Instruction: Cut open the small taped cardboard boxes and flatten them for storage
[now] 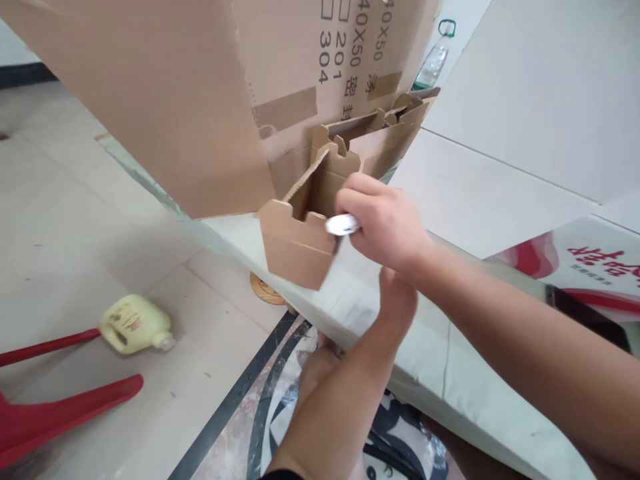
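Note:
My right hand (383, 223) is closed around a small white object (343, 225), held at the open top of a small folded cardboard box (295, 247). The box sits at the edge of a white table (480, 200). My left hand (397, 297) is just below my right hand and mostly hidden behind it, so its fingers do not show. Behind the small box lies a row of similar folded cardboard pieces (380, 137).
A big cardboard carton (190, 93) with printed numbers fills the top of the view. On the floor lie a pale yellow jug (135, 325) and red chair legs (65, 407). A clear plastic bottle (434, 60) stands at the back. A red-and-white printed sheet (590, 260) lies on the right.

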A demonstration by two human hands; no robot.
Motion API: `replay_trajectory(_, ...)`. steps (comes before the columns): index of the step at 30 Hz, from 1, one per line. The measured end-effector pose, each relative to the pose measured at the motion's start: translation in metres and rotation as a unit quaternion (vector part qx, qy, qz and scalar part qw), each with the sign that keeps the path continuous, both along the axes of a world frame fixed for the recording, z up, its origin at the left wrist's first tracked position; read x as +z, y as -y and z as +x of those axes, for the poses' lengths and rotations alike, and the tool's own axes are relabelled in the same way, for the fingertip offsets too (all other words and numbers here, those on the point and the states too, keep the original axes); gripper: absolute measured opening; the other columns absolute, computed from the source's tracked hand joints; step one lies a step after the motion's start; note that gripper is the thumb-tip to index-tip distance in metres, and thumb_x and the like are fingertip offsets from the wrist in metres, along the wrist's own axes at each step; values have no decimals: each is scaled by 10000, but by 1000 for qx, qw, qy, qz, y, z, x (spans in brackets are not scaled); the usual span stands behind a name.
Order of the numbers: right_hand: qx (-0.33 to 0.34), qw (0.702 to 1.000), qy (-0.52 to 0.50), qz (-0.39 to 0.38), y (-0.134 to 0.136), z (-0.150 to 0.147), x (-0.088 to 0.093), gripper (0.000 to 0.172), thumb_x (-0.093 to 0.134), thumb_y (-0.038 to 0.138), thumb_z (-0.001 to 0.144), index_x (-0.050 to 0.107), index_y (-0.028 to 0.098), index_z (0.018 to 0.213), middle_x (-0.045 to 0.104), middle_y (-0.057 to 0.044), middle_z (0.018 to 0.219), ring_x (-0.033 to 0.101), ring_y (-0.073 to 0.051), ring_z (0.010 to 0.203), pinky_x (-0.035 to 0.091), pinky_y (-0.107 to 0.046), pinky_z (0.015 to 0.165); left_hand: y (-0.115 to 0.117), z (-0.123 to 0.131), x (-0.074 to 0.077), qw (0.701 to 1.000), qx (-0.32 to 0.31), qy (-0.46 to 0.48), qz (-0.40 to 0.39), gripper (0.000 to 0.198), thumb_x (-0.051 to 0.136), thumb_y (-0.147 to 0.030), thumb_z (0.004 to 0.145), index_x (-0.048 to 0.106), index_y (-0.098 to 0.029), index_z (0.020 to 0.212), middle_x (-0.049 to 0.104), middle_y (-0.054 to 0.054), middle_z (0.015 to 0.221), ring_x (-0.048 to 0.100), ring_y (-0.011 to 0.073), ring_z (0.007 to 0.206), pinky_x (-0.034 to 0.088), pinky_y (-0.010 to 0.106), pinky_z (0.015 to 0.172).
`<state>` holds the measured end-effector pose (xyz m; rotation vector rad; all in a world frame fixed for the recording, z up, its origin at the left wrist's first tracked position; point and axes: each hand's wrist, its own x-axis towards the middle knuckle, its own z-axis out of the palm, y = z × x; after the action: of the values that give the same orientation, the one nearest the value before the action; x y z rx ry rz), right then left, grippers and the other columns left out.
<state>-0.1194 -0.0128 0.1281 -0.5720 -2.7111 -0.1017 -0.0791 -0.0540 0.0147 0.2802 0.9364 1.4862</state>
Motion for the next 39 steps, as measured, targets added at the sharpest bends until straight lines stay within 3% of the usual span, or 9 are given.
replay_trajectory(4, 5, 989, -136, 54, -4, 81, 2, 155, 519, 104, 820, 546, 219, 720, 655, -18, 835, 582, -123, 686, 396, -256, 578, 18, 54, 1, 986, -101, -128, 39, 368, 753, -239, 730, 485, -235, 477, 398, -6, 479, 456, 192, 600, 320, 323, 597)
replay_trajectory(7, -45, 978, -179, 101, -5, 150, -5, 194, 520, 60, 783, 533, 243, 721, 674, -9, 794, 613, -129, 660, 427, -267, 573, 43, 98, 0, 869, -298, -366, 147, 421, 708, -332, 775, 461, -234, 448, 380, -17, 463, 300, 161, 514, 296, 325, 577)
replay_trajectory(11, -167, 965, -165, 115, 5, 242, -19, 204, 509, 83, 760, 517, 285, 734, 691, -35, 807, 673, -193, 728, 487, -340, 627, 77, 138, -6, 758, -432, -413, 261, 385, 702, -432, 787, 489, -243, 528, 460, -34, 492, 356, 164, 505, 320, 300, 549)
replay_trajectory(14, -232, 952, -160, 123, 17, 301, -32, 216, 521, 80, 750, 546, 293, 761, 705, -55, 845, 689, -224, 767, 516, -375, 658, 88, 145, -12, 741, -342, -456, 354, 393, 659, -348, 829, 412, -215, 552, 530, -29, 537, 438, 156, 556, 293, 281, 541)
replay_trajectory(19, -245, 924, -242, 166, 29, 362, -61, 186, 572, 76, 713, 578, 261, 706, 722, -34, 867, 708, -225, 758, 539, -364, 642, 63, 135, -10, 684, 29, -506, 525, 339, 550, -230, 790, 306, -227, 554, 411, -49, 453, 323, 106, 427, 244, 269, 447)
replay_trajectory(23, -252, 904, -314, 142, 35, 374, -84, 175, 579, 77, 709, 589, 251, 689, 722, -41, 956, 742, -250, 884, 593, -393, 718, 30, 121, 0, 657, 151, -547, 496, 140, 513, -152, 806, 460, -230, 701, 463, -32, 570, 404, 132, 525, 343, 282, 505)
replay_trajectory(31, -206, 892, -401, 43, 36, 376, -85, 208, 593, 52, 772, 604, 241, 686, 719, -39, 943, 722, -282, 1090, 605, -447, 848, -18, 115, 18, 650, 41, -573, 498, 414, 394, -531, 1003, 615, -257, 1220, 608, 96, 1198, 593, 256, 1109, 508, 428, 961)
replay_trajectory(35, -202, 879, -431, -20, 33, 385, -83, 245, 558, 30, 821, 573, 226, 674, 707, -36, 969, 705, -273, 1154, 608, -440, 894, -33, 124, 30, 654, -101, -574, 481, 525, 351, -627, 1009, 701, -259, 1143, 561, 107, 1374, 540, 303, 1274, 465, 474, 1073)
replay_trajectory(39, -198, 883, -424, -48, 35, 400, -84, 241, 554, 5, 782, 580, 224, 685, 701, -39, 1010, 684, -297, 1215, 611, -451, 913, -34, 130, 35, 634, -123, -581, 495, 447, 415, -618, 996, 670, -254, 1043, 586, 115, 1339, 505, 320, 1316, 390, 543, 1172)
